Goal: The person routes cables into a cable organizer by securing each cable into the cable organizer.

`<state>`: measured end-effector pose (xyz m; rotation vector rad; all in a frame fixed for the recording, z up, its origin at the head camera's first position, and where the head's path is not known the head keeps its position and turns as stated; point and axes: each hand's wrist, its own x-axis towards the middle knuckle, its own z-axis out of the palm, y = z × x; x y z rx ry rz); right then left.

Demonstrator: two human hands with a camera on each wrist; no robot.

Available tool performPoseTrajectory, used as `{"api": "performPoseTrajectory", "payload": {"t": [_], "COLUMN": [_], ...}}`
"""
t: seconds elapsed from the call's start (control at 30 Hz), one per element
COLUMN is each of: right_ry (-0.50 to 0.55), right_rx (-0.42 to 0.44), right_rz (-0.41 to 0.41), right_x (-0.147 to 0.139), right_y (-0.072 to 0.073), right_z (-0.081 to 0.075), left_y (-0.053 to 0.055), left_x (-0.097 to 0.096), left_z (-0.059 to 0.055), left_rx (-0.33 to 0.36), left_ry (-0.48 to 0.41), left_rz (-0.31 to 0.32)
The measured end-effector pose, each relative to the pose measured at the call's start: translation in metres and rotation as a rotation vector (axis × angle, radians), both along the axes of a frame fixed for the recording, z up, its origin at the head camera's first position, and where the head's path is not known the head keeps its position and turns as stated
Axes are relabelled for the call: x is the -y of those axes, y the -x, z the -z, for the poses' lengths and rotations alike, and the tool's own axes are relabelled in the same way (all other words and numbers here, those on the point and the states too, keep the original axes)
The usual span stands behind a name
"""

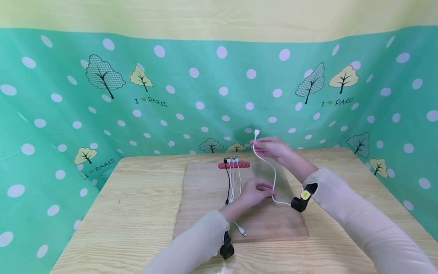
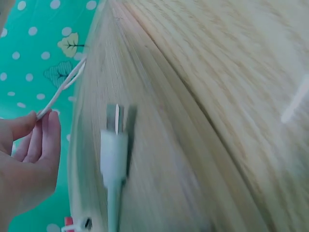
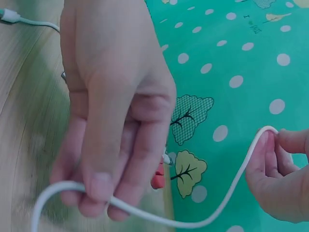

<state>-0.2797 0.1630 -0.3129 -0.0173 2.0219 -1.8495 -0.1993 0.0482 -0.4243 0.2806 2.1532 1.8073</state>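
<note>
A white USB cable (image 1: pixel 275 173) is stretched between my two hands. My right hand (image 1: pixel 272 147), the upper one, pinches it just below its plug (image 1: pixel 256 132), which points upward over the far edge of the board. Lower down, my left hand (image 1: pixel 256 192) pinches the same cable between thumb and fingertips, above the board's right half. Beyond the left hand the cable curves right and passes behind the right wrist camera, so its other end is hidden. In the right wrist view the cable sags in a curve from the left hand (image 3: pixel 113 106) across to the right hand (image 3: pixel 277 179).
A red cable holder (image 1: pixel 244 164) sits at the back of the wooden board (image 1: pixel 202 190), with a black cable (image 1: pixel 228 179) and several white ones in its slots. One white USB plug (image 2: pixel 115 150) lies near the board's front edge. A patterned curtain (image 1: pixel 191 87) hangs behind the table.
</note>
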Motion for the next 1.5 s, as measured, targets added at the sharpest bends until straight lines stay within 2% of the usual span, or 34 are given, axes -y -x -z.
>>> {"api": "performPoseTrajectory", "payload": {"t": [0.1,0.27,0.5,0.73,0.9,1.2,1.5], "right_ry": [0.049,0.085,0.131,0.184,0.216,0.392,0.373], "right_rx": [0.025,0.038,0.077,0.135,0.169,0.322,0.352], "right_rz": [0.028,0.035,0.03,0.038,0.05,0.149,0.171], "right_x": [0.004,0.012,0.025,0.034,0.039,0.036,0.029], "right_y": [0.003,0.008,0.011,0.011,0.011,0.019,0.032], "right_z": [0.003,0.008,0.015,0.025,0.028,0.036,0.044], "left_y": [-0.001,-0.002,-0.005,-0.004,-0.003,-0.004,-0.008], "left_x": [0.009,0.021,0.032,0.034,0.036,0.04,0.043], "left_z": [0.0,-0.005,-0.012,-0.01,-0.013,-0.013,-0.01], "left_rx": [0.047,0.081,0.119,0.143,0.165,0.167,0.236], "left_ry": [0.004,0.04,0.008,-0.002,0.012,0.034,0.03], "left_rz": [-0.003,-0.011,-0.004,-0.029,-0.045,-0.028,-0.031]}}
